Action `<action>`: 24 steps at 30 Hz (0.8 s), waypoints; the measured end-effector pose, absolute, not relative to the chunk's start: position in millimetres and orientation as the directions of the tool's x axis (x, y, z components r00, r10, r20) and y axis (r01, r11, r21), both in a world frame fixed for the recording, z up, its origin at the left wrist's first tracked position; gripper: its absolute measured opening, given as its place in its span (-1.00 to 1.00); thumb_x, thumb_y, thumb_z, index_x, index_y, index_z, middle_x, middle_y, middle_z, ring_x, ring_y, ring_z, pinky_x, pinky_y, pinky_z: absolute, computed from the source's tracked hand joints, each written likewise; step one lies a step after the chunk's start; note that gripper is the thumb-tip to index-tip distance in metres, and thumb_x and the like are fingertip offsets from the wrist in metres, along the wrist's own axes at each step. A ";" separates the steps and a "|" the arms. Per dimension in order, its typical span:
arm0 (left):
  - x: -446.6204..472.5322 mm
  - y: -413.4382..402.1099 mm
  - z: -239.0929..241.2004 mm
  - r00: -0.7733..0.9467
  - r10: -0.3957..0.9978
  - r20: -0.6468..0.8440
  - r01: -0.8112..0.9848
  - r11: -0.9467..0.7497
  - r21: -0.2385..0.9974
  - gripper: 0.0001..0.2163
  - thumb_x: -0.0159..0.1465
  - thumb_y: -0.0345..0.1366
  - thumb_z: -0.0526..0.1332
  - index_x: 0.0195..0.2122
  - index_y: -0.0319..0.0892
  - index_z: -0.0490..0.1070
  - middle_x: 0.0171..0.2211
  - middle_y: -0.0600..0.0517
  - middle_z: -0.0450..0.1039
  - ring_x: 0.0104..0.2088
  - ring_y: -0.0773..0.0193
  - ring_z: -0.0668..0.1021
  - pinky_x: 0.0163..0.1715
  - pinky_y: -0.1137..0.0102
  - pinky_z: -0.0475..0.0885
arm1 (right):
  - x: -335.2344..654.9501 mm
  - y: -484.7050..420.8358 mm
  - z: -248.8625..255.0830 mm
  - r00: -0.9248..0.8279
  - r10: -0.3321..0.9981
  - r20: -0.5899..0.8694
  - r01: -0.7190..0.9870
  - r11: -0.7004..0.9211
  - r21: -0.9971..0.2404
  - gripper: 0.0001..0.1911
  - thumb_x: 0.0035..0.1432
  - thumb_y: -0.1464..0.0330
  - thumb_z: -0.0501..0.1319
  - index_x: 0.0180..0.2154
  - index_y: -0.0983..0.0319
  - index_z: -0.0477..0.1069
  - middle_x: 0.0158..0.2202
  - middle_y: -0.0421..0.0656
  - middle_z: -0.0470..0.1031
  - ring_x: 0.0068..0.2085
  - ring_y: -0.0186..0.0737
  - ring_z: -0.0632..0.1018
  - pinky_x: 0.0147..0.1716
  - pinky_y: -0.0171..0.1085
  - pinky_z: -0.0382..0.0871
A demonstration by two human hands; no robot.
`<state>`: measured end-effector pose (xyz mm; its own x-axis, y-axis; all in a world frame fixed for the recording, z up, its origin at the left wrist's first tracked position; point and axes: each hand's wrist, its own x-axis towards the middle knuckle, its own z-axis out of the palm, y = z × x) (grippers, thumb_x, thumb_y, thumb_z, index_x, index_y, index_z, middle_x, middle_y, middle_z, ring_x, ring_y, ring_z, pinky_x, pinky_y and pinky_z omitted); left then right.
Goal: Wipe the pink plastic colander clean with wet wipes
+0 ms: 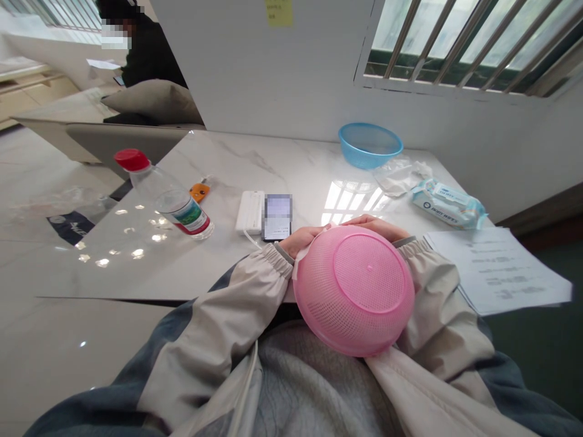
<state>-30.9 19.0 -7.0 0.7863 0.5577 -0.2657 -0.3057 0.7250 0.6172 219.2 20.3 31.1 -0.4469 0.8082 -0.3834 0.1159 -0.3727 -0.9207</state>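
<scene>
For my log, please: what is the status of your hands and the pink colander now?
Left hand and right hand at far rim of pink plastic colander. Colander tilted, base up toward camera, at marble table edge. Smartphone close beyond left hand.

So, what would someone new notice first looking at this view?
The big pink plastic colander stands out first, close to the camera at the table's near edge, with the left hand and right hand at its far rim. Beyond it, a blue plastic basket sits against the wall at the back of the marble table, and a red-capped plastic bottle lies on its side at the left.
</scene>
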 end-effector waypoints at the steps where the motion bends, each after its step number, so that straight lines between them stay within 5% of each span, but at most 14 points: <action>1: -31.8 20.2 -7.2 0.795 0.553 -0.249 -0.310 0.723 0.617 -0.78 0.50 -0.28 0.21 -0.03 -0.29 0.60 -0.27 -0.14 0.66 -0.32 0.22 0.68 -0.19 0.36 0.59 | 219.9 19.8 33.2 -0.452 0.814 -0.364 0.103 -0.358 -0.928 -0.67 0.03 0.24 0.56 -0.11 0.11 0.73 -0.07 -0.08 0.74 -0.11 -0.11 0.73 -0.10 -0.20 0.64; 6: -33.1 19.2 -1.2 0.813 0.543 -0.212 -0.327 0.726 0.605 -0.73 0.53 -0.24 0.16 0.07 -0.26 0.57 -0.20 -0.14 0.68 -0.30 0.22 0.69 -0.16 0.35 0.59 | 230.4 17.5 47.3 -0.435 0.844 -0.314 0.023 -0.338 -0.941 -0.34 0.13 0.14 0.50 0.23 0.21 0.55 -0.25 -0.10 0.73 -0.37 -0.29 0.64 -0.38 -0.35 0.52; 9: -31.9 15.6 5.5 0.762 0.621 -0.184 -0.402 0.676 0.617 -0.69 0.53 -0.24 0.16 0.16 -0.25 0.55 -0.13 -0.15 0.69 -0.23 0.18 0.71 -0.12 0.32 0.60 | 238.9 15.5 54.2 -0.342 0.884 -0.319 -0.076 -0.364 -0.928 -0.21 0.11 0.07 0.48 0.32 0.18 0.45 -0.28 -0.07 0.72 -0.38 -0.19 0.64 -0.39 -0.26 0.53; 12: -31.0 15.0 8.7 0.705 0.688 -0.174 -0.485 0.646 0.590 -0.64 0.53 -0.17 0.15 0.15 -0.29 0.56 -0.09 -0.18 0.69 -0.15 0.13 0.72 -0.03 0.28 0.60 | 247.6 16.6 56.8 -0.200 0.939 -0.280 -0.176 -0.316 -0.932 -0.28 0.13 0.08 0.43 0.29 0.11 0.46 -0.12 -0.01 0.72 -0.21 -0.05 0.69 -0.22 -0.13 0.59; 18: -26.0 22.1 5.3 0.451 0.875 -0.176 -0.720 0.473 0.508 -0.58 0.51 0.02 0.16 0.11 -0.20 0.59 -0.03 -0.13 0.69 0.10 0.03 0.67 0.23 0.16 0.50 | 260.3 33.1 43.3 0.113 0.993 -0.043 -0.397 0.005 -0.918 -0.65 0.26 0.30 0.22 0.03 0.17 0.61 -0.14 -0.06 0.71 -0.05 -0.06 0.65 -0.02 -0.10 0.52; 21: -21.5 21.8 4.2 0.381 0.915 -0.133 -0.769 0.393 0.504 -0.60 0.52 0.00 0.15 0.13 -0.16 0.58 0.03 -0.10 0.68 0.21 0.04 0.61 0.30 0.16 0.43 | 260.1 37.7 38.0 0.193 0.981 0.008 -0.404 0.087 -0.911 -0.81 0.25 0.29 0.23 -0.22 0.20 0.61 -0.11 0.00 0.70 0.07 0.02 0.61 0.07 -0.04 0.49; 24: -18.3 17.7 6.4 0.422 0.903 -0.078 -0.760 0.399 0.513 -0.61 0.51 -0.01 0.18 0.12 -0.18 0.59 0.06 -0.11 0.67 0.27 0.02 0.57 0.33 0.16 0.39 | 258.9 37.6 38.2 0.209 0.976 0.055 -0.430 0.143 -0.891 -0.76 0.31 0.19 0.23 -0.18 0.16 0.61 0.00 -0.04 0.69 0.14 0.01 0.59 0.14 0.00 0.47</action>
<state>-18.3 17.7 6.4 0.4216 0.9034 -0.0780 -0.7600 0.3990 0.5130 258.9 37.6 38.2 0.2091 0.9763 0.0554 -0.4300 0.1427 -0.8915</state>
